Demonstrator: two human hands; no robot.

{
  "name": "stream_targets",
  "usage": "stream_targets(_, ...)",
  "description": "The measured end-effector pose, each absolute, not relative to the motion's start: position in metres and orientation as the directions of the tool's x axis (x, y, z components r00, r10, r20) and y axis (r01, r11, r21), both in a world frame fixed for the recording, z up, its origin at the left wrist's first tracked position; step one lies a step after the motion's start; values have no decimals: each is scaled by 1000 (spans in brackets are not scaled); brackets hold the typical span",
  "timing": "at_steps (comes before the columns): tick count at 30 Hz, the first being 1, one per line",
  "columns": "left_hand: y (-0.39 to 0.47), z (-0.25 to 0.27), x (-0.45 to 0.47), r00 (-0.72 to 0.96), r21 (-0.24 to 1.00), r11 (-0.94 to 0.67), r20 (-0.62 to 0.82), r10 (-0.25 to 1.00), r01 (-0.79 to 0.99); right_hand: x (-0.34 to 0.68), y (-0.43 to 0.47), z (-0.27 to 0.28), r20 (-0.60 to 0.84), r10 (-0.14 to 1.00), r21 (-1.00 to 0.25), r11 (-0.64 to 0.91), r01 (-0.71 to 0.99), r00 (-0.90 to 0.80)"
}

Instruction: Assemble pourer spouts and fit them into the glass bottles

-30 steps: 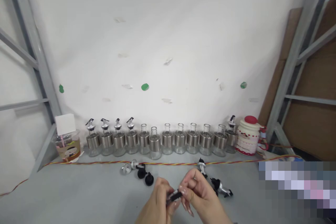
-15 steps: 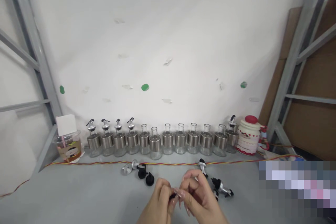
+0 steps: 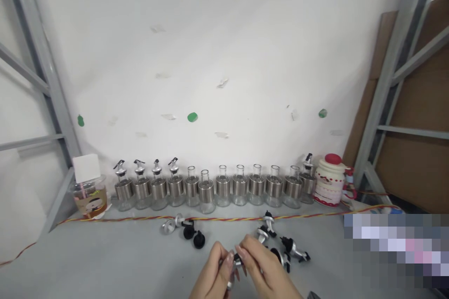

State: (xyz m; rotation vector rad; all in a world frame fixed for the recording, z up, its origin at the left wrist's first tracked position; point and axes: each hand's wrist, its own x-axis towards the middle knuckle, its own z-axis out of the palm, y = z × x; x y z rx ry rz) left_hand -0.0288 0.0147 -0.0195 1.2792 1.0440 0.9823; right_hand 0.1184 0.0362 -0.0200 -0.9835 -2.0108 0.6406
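Low in the middle, my left hand [image 3: 214,274] is closed around a pourer spout [image 3: 239,260] of silver metal and black plastic, partly hidden by fingers. My right hand [image 3: 262,267] pinches the black part of that spout from the other side. Just beyond my right hand lie several silver-and-black pourer spouts, among them one on its side [image 3: 293,248] and another near the cord [image 3: 268,220]. Left of my hands are two black caps, the nearer one [image 3: 199,240] lying face-on, along with loose silver pieces [image 3: 169,227].
A row of glass bottles with steel bands [image 3: 206,191] stands along the wall; some have spouts fitted, others bare necks. A twisted red-yellow cord [image 3: 224,218] crosses the grey table. A plastic drink cup [image 3: 90,198] is at left, a red-lidded jar [image 3: 329,182] at right.
My hands have shifted slightly, and the silver part of the held spout now shows between them. Right fingers have curled in closer. More loose spouts are visible beyond my right hand.
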Motion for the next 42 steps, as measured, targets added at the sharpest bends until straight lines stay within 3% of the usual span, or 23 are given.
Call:
stream_targets(8,18,-17,-25,129,893,298,-269,954,-337,118,36,-14,443,776,-645,624,441,-449)
stream_targets(11,27,-12,-30,78,896,332,-323,943,-294,120,35,-10,443,798,-718,589,371,-410)
stream_targets(15,39,-13,-36,174,931,244,-202,964,-270,122,35,-10,410,858,-812,498,304,-309)
stream_targets(18,44,-17,-36,168,935,249,-211,963,-254,121,35,-13,390,875,-840,466,279,-286)
stream_targets(24,43,-26,-33,164,960,235,-211,964,-150,116,37,-21,366,859,-861,458,220,-357)
stream_targets(30,37,-34,-29,239,940,314,-277,931,-133,112,35,-27,320,843,-812,479,333,-433)
stream_targets(33,39,-33,-38,128,990,137,-138,982,20,116,51,-23,338,879,-828,448,338,-336)
stream_targets(37,53,-21,-67,-91,920,-227,268,959,318,141,98,-13,412,902,-730,412,546,-129)
stream_targets(42,75,-12,-100,-256,895,-295,388,885,334,168,133,-11,474,877,-646,408,646,-81)
